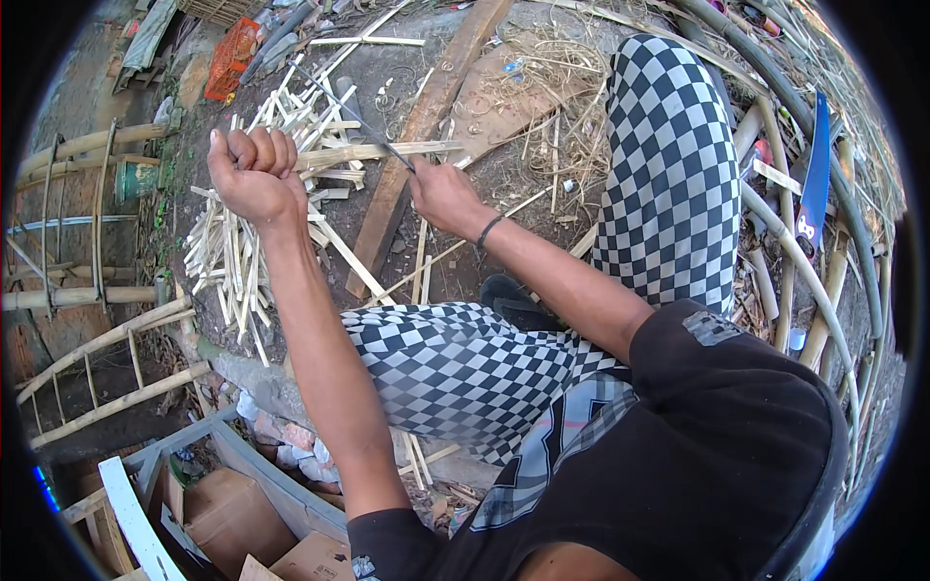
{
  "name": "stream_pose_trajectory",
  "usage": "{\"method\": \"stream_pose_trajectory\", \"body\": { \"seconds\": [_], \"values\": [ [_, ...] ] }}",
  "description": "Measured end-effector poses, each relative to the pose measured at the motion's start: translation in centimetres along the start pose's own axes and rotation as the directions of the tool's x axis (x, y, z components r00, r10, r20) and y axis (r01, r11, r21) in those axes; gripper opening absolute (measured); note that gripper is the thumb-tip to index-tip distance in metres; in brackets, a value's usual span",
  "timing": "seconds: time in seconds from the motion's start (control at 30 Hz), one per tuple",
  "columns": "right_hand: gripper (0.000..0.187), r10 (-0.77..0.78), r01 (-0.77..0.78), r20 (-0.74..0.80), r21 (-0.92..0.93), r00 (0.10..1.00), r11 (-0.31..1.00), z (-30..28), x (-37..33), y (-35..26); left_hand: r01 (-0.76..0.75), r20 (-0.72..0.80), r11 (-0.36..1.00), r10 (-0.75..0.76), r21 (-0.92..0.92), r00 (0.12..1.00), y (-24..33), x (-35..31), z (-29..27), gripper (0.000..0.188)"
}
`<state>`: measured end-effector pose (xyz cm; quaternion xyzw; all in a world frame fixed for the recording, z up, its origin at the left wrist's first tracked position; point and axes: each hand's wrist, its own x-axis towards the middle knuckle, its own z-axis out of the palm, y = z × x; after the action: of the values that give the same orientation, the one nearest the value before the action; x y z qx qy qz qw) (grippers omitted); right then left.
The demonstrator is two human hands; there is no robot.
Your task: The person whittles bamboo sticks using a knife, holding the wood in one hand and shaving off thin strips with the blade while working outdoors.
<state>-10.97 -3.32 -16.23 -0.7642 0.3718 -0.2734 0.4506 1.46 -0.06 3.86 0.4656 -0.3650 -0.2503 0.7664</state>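
My left hand [254, 176] is closed around one end of a pale split bamboo strip [378, 151], which points right, toward my other hand. My right hand [448, 197] grips the near end of a long thin dark knife [351, 114]. Its blade slants up and to the left, crossing the strip close to my right fingers; whether the edge touches the strip I cannot tell. Under the strip lies a brown wooden plank [426, 114]. A heap of cut bamboo sticks [228, 250] spreads on the ground below and beside my left hand. The knife's handle is mostly hidden in my right fist.
Curly shavings [572, 73] lie beyond my right hand, over a flat brown board [504, 97]. A blue-bladed saw [816, 165] leans among bamboo poles [823, 308] at right. An orange crate [232, 58] stands at far left, cardboard boxes [232, 513] at lower left.
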Motion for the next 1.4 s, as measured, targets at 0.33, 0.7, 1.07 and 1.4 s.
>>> {"method": "stream_pose_trajectory", "body": {
  "seconds": [0.33, 0.7, 1.07, 1.4],
  "values": [
    [0.023, 0.242, -0.247, -0.049, -0.17, 0.969, 0.954, 2.3, -0.1, 4.7, 0.0, -0.054, 1.0, 0.0, 0.001, 0.999, -0.9, -0.2, -1.5, 0.046],
    [0.025, 0.408, -0.371, 0.066, -0.306, 0.911, 0.877, 0.6, -2.3, 11.7, -0.021, -0.108, 1.0, 0.02, -0.011, 0.994, -0.8, 0.6, -2.6, 0.046],
    [0.017, 0.09, -0.078, 0.04, -0.242, 0.995, 0.967, 0.9, -3.8, 6.8, -0.047, -0.086, 0.999, 0.049, 0.022, 0.995, -0.6, 0.9, -2.1, 0.045],
    [0.028, 0.449, -0.425, 0.127, -0.176, 0.884, 0.888, 0.8, -2.3, 8.5, -0.048, -0.138, 0.999, 0.046, -0.009, 0.989, -0.9, 0.4, -1.1, 0.046]
  ]
}}
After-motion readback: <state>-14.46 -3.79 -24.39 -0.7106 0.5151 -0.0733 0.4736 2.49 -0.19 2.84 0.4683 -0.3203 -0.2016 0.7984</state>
